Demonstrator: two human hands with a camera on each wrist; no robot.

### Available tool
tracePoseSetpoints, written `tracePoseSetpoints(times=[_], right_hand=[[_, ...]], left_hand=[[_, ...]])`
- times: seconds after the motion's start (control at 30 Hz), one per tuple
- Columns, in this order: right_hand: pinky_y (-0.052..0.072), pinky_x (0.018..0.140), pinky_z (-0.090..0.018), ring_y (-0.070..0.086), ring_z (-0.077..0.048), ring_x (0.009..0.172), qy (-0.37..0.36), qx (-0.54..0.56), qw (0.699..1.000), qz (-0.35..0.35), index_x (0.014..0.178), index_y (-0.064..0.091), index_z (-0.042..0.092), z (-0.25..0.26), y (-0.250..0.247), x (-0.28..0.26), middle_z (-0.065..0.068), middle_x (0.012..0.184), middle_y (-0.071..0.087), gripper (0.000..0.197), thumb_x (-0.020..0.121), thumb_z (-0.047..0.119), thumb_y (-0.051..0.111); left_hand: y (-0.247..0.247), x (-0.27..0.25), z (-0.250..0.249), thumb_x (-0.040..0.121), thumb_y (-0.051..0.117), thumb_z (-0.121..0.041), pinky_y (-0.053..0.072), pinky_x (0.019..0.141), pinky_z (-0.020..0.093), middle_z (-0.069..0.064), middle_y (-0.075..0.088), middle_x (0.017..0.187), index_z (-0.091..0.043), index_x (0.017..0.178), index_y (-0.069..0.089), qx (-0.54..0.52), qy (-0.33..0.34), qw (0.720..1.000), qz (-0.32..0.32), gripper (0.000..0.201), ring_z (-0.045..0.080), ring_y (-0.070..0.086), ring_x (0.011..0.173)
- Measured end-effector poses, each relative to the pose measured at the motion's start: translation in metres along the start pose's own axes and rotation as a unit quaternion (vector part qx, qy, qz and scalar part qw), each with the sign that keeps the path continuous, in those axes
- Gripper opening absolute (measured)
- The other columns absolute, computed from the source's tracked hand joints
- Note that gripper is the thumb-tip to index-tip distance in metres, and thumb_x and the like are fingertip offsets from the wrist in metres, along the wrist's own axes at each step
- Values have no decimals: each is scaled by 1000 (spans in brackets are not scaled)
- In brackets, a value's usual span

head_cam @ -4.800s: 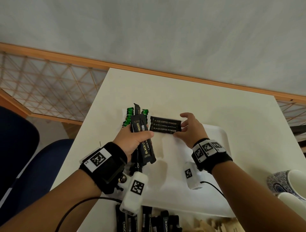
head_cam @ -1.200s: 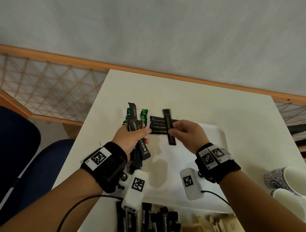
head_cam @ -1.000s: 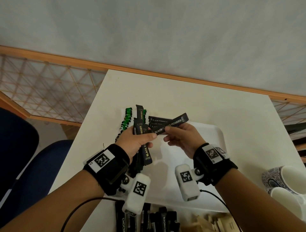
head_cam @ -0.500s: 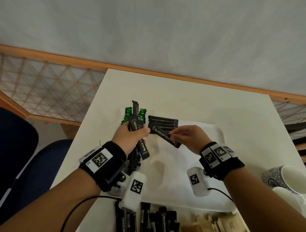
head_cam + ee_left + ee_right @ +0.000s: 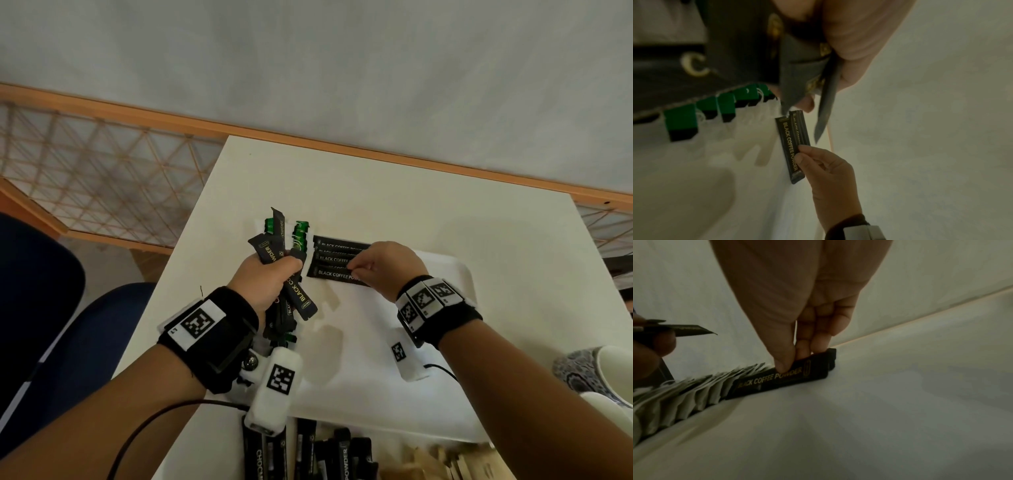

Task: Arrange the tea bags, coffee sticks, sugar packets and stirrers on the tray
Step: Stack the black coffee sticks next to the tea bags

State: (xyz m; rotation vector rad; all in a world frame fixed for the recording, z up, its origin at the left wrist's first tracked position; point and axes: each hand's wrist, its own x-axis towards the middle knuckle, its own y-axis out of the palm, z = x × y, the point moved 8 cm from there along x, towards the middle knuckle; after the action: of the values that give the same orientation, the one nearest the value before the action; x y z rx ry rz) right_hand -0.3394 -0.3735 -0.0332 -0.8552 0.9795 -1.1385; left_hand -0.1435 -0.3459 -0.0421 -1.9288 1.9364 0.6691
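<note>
right hand sets a coffee stick into the row on the tray

the pale counter [image 5: 394,192] carries a white tray [image 5: 455,274], and both hands work over the tray's far left part. at the counter's right edge stand two cups, one blue-patterned [image 5: 579,373]. along the near edge, off the tray, lies a heap of black sachets [image 5: 308,452] beside some brown paper packets [image 5: 455,462].

the left hand [image 5: 265,279] is closed around a bundle of black coffee sticks [image 5: 294,294], their ends fanning out above and below the fist.

on the tray, a row of tea bags with green tags [image 5: 715,108] runs along the left side. just beside its far end lies a row of black coffee powder sticks [image 5: 337,260], side by side along the tray's far rim.

the right hand [image 5: 383,269] pinches the nearest stick [image 5: 777,381] of that row between thumb and fingertips [image 5: 783,365], near its right end; the stick lies flat on the tray, touching its neighbour.
</note>
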Motion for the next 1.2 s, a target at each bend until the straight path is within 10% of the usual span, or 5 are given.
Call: tracePoseSetpoints(times=[0.33,0.57,0.83,0.97,1.2], right_hand=[[46,82,-31,54,-13,88,-28,17,999,-32,98,73,29,1,1,1,7,85,62,15,85,26,65],[48,76,-11,62,3,78,-24,353,935,-2,101,68,33,39,-13,-18,13,83,68,14,87,31,66],[50,61,-24,58,-9,57,51,501,863,-27,86,68,16,9,-23,-22,5,65,66,14,85,2,66],[52,75,-34,61,-18,66,45,410,911,-16,79,71,28,-2,-12,-30,1,73,70,23,83,5,68],[47,72,-14,63,-3,78,62,330,942,11,78,73,31,-9,0,-37,9,83,71,11,80,20,75]], left_hand=[[7,-3,3,83,70,-3,56,59,36,14,63,73,-8,94,62,-39,-12,998,47,15,27,63,63],[11,-2,4,76,78,-11,54,81,41,10,70,85,-12,90,68,0,13,999,45,17,26,66,81],[16,-13,6,79,69,7,54,57,32,8,67,76,-8,94,62,11,1,996,87,22,23,64,63],[11,-11,4,82,66,8,51,52,30,12,64,78,-8,89,58,-6,4,997,74,20,23,59,60],[7,-9,5,86,68,-7,54,59,32,9,66,80,-13,85,61,-2,13,999,47,9,19,64,62]])
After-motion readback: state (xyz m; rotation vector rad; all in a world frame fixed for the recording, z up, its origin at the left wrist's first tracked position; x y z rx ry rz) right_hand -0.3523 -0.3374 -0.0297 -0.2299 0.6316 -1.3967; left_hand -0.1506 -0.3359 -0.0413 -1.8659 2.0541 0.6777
